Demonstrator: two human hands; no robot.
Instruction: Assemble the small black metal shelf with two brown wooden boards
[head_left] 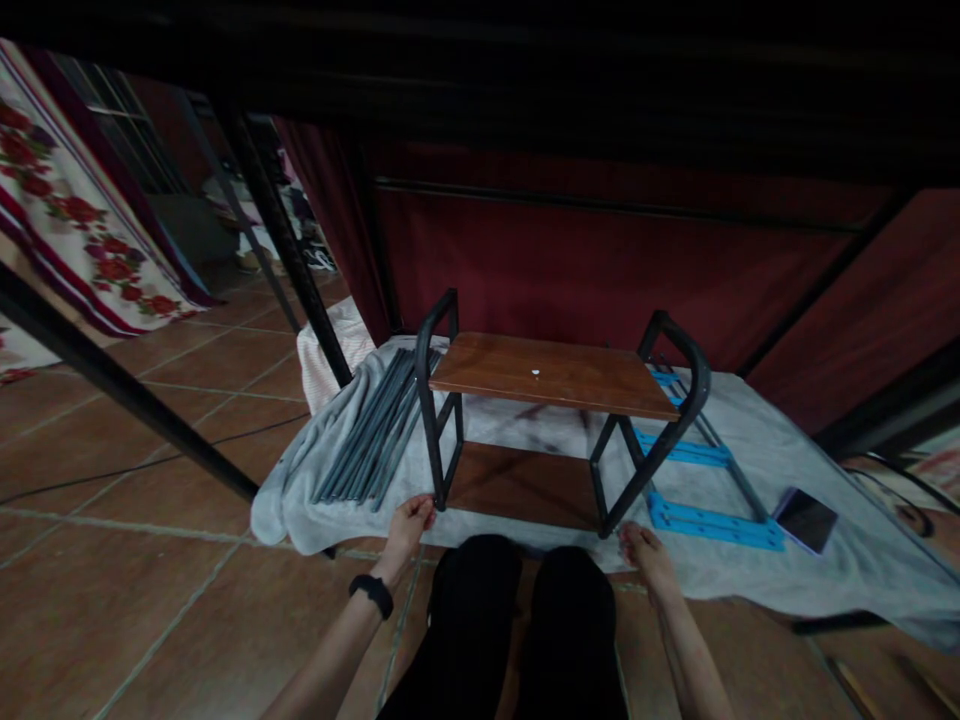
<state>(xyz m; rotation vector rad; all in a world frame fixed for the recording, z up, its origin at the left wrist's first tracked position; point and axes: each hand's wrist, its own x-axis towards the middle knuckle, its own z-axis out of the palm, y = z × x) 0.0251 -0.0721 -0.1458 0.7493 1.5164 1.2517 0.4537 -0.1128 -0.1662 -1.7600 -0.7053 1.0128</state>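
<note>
A small two-tier shelf rack stands in front of me, with brown wooden boards and a black tubular frame. A small white spot shows on the upper board. My left hand, a dark band at its wrist, is closed in a pinch at the frame's lower left front corner. By the lower right front corner, my right hand is closed with curled fingers, slightly apart from the frame. What either hand's fingertips hold, if anything, is too small to make out.
The rack stands on a light grey cloth. Several grey tubes lie to its left. Blue plastic connectors joined by grey tubes lie to the right, beside a phone. A black post rises at left; a dark beam crosses overhead.
</note>
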